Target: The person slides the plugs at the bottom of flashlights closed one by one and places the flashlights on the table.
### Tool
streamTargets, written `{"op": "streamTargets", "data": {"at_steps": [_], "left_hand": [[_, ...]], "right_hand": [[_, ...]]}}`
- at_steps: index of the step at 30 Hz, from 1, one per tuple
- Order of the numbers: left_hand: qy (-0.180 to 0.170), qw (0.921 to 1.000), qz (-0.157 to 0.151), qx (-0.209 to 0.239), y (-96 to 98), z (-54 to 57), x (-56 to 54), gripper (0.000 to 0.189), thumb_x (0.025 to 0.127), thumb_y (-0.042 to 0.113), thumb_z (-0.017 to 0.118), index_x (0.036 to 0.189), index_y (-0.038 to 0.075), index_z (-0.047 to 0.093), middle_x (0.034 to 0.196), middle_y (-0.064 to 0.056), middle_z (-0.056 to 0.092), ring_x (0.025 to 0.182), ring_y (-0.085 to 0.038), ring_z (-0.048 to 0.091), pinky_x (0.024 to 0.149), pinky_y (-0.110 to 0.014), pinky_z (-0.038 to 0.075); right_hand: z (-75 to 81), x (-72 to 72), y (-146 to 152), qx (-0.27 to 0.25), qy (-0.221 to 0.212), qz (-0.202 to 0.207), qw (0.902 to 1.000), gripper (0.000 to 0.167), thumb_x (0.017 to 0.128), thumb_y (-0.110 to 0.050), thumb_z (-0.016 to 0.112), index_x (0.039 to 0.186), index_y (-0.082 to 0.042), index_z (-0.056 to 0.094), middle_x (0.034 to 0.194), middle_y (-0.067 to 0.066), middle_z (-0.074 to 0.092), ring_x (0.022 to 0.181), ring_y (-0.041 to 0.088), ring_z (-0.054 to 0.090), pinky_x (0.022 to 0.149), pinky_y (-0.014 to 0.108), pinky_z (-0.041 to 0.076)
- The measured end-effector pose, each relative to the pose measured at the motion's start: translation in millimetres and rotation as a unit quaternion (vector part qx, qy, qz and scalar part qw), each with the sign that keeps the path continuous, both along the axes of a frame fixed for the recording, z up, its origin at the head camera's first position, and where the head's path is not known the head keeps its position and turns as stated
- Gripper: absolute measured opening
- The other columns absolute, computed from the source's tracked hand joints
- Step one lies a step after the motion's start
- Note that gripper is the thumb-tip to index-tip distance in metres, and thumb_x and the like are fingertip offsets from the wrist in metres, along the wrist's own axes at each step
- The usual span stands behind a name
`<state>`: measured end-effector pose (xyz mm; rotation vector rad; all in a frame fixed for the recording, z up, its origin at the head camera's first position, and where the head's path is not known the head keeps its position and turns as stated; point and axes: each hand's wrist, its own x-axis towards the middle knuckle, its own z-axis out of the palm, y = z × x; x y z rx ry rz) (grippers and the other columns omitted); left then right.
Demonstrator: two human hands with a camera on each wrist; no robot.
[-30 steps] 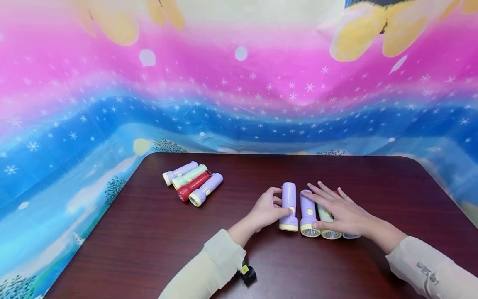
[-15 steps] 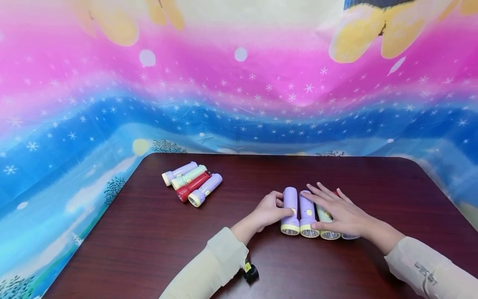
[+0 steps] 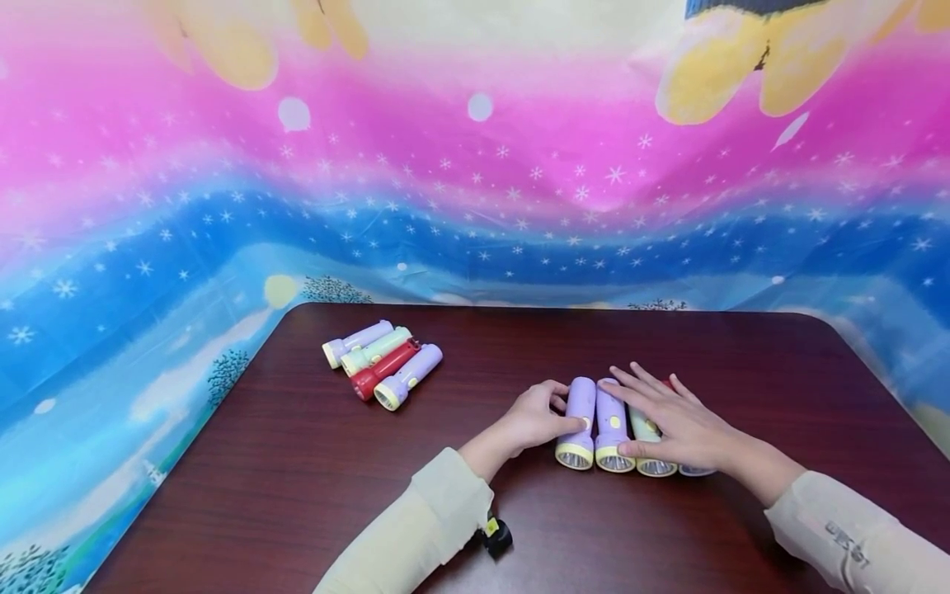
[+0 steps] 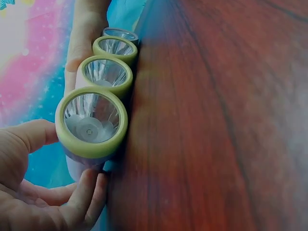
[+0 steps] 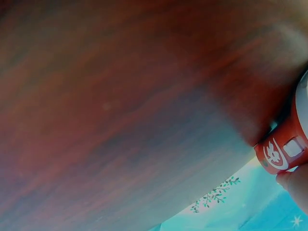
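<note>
My left hand [image 3: 536, 419] holds a purple flashlight [image 3: 581, 404] with a yellow rim, thumb on its near side by the switch and fingers at its left. In the left wrist view, the thumb and fingers lie around the lens end of this flashlight [image 4: 91, 150]. Right beside it lies a second purple flashlight [image 3: 612, 408], then a pale green flashlight [image 3: 644, 425]. My right hand [image 3: 679, 425] rests spread across the row, fingers straight. Mostly hidden under it is a red flashlight [image 5: 281, 151], seen in the right wrist view. All lenses point toward me.
At the back left lies another slanted row: a purple flashlight [image 3: 362, 337], a green flashlight [image 3: 376, 351], a red flashlight [image 3: 386, 370] and a further purple flashlight [image 3: 408, 378]. The dark wooden table [image 3: 334, 487] ends at a patterned cloth backdrop [image 3: 475, 231].
The left hand has lowered the purple flashlight and brought it right and toward me, beside the second purple one. Its lens now faces me more. The right hand has hardly moved.
</note>
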<state>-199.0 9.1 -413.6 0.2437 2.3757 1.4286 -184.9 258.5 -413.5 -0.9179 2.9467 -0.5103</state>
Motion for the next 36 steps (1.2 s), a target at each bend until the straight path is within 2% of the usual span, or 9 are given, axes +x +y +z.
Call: {"op": "streamTargets", "data": {"at_steps": [4,12,17,28,31,36], "left_hand": [[0.016,0.9997,-0.01,-0.015,-6.4,0.6,-0.2,0.054,0.085,0.022,0.078,0.133,0.006,0.057,0.102,-0.004,0.064,0.084,-0.012,0.058,0.07,-0.025,0.052],[0.026,0.9994,-0.021,-0.003,-15.0,1.6,1.3,0.051,0.088,0.016,0.075,0.133,0.003,0.055,0.092,-0.004,0.064,0.066,-0.014,0.059,0.06,-0.025,0.053],[0.026,0.9994,-0.02,0.007,-15.1,1.5,3.9,0.049,0.089,0.015,0.074,0.134,0.004,0.055,0.093,-0.004,0.065,0.067,-0.012,0.06,0.062,-0.025,0.054],[0.03,0.9993,-0.018,0.012,-15.5,2.5,6.4,0.049,0.089,0.017,0.074,0.133,0.004,0.056,0.094,-0.005,0.067,0.069,-0.013,0.062,0.061,-0.024,0.054],[0.039,0.999,-0.02,0.006,-16.9,2.5,5.5,0.049,0.09,0.017,0.073,0.134,0.004,0.055,0.096,-0.005,0.067,0.067,-0.014,0.062,0.06,-0.024,0.053],[0.058,0.998,-0.022,-0.01,-23.3,1.7,2.1,0.05,0.091,0.021,0.072,0.136,0.006,0.054,0.099,-0.004,0.069,0.071,-0.011,0.061,0.065,-0.023,0.051]], "right_hand": [[-0.5,-0.2,0,0.0,-0.001,-0.002,1.0,0.082,0.085,-0.059,0.069,0.155,-0.033,0.033,0.164,0.007,0.027,0.155,0.032,0.012,0.111,0.075,0.015],[0.1,0.7,0,0.005,0.002,-0.005,1.0,0.083,0.084,-0.059,0.069,0.155,-0.032,0.034,0.164,0.008,0.028,0.154,0.035,0.015,0.111,0.075,0.015],[0.4,0.7,0,0.006,0.006,-0.002,1.0,0.083,0.085,-0.059,0.069,0.155,-0.032,0.034,0.163,0.009,0.029,0.152,0.039,0.018,0.11,0.075,0.016],[0.5,0.9,-1,0.004,0.01,0.001,0.9999,0.082,0.085,-0.06,0.067,0.155,-0.032,0.034,0.163,0.007,0.03,0.153,0.035,0.016,0.11,0.075,0.016],[1.0,1.2,-2,0.005,0.013,0.002,0.9999,0.081,0.086,-0.06,0.066,0.155,-0.032,0.034,0.163,0.008,0.031,0.153,0.035,0.017,0.11,0.075,0.017],[2.1,1.8,-3,0.008,0.015,0.006,0.9998,0.08,0.087,-0.06,0.065,0.155,-0.032,0.034,0.163,0.008,0.031,0.153,0.036,0.018,0.11,0.075,0.017]]}}
